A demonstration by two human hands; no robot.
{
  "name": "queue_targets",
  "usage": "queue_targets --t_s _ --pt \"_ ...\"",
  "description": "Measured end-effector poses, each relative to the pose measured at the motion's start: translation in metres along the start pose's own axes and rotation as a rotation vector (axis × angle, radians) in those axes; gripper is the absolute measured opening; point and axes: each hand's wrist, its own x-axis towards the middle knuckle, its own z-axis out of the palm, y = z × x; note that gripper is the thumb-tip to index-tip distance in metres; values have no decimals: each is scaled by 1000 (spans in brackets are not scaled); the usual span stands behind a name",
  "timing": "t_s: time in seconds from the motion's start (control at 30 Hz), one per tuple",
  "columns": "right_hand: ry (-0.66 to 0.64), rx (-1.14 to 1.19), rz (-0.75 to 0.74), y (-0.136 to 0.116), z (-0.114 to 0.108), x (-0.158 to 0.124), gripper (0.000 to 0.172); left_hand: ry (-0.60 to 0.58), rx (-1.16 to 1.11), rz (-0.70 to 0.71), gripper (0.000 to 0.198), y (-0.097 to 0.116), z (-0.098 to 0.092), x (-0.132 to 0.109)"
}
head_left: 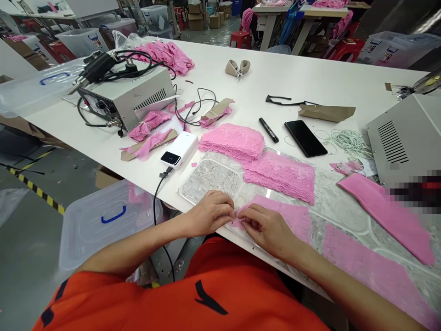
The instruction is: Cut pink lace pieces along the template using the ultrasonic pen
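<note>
My left hand [214, 213] and right hand [268, 228], fingers drawn narrow, pinch the near-left corner of a thin pink sheet [294, 217] between them; the rest spreads beyond and beside my right hand. A lace stack [280, 175] lies just past that hand's knuckles.

A black cylindrical marker [268, 130] lies beside a black rectangular smartphone [305, 138], a white plastic power bank [182, 148] near a grey vented metal box [136, 99], and a red plastic stool [240, 39] farther back.
</note>
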Motion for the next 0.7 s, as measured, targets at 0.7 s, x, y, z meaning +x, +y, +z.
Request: queue_targets --t_s 0.7 --pt "74 -138 2 -7 9 0 7 43 21 -27 24 6 6 -1"
